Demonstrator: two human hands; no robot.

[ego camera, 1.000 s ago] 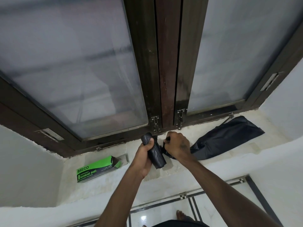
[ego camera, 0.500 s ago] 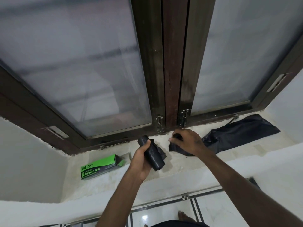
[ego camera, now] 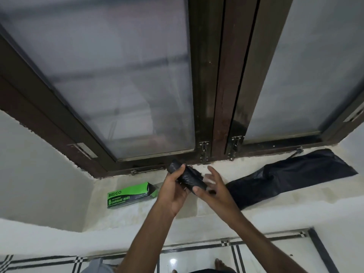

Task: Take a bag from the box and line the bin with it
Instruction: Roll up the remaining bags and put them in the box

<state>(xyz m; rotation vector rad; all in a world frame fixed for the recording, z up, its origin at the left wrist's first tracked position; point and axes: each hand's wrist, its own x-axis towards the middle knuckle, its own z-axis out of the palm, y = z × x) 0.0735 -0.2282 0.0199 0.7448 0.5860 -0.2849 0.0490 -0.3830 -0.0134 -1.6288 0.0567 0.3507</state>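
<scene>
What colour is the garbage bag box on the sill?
Bright green with a black lower band, the box shows in the head view.

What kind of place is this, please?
Probably a room in a home, at a window. A dark-framed window with frosted glass stands above a pale sill, the floor is tiled, and a garbage-bag box lies on the sill.

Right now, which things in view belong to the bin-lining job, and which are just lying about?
Job:
roll of black bags, in the left hand
right hand, open beside the roll
loose black bag on the sill
green bag box

Lying about:
window latches
</scene>
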